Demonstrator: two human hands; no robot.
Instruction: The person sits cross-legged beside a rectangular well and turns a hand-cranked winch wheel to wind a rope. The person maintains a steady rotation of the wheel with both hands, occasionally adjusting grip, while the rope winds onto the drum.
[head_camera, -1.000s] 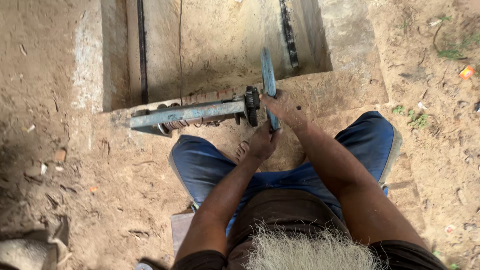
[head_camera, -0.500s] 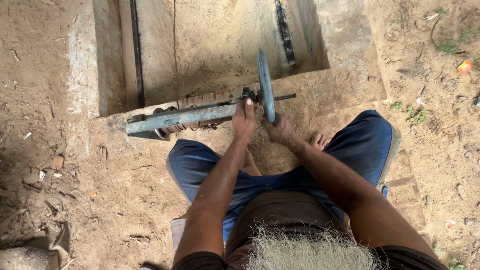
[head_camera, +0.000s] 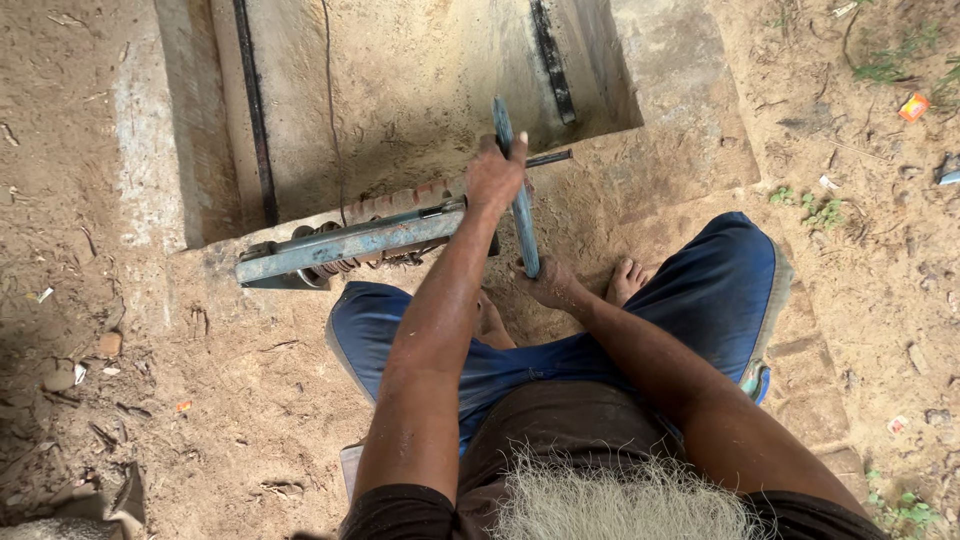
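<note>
Blue-grey metal handwheel (head_camera: 522, 215) (edge-on, at the end of a rusty blue steel screw frame (head_camera: 345, 250) on the concrete pit rim (head_camera: 640, 190)) is gripped: left hand (head_camera: 495, 178) closed on top, right hand (head_camera: 548, 285) closed at bottom.

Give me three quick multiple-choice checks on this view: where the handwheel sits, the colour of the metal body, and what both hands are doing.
1. The blue-grey round metal handwheel sits where?
A. at the right end of the long metal press body
B. flat on the sand
C. inside the pit

2. The press body's colour?
A. red
B. blue-grey
C. yellow

3. The hands' state?
A. both free
B. one gripping
C. both gripping the wheel rim

Answers: 1 A, the wheel stands edge-on at the body's right end. 2 B, worn blue-grey paint shows. 3 C, left hand grips the top, right hand the bottom.
</note>
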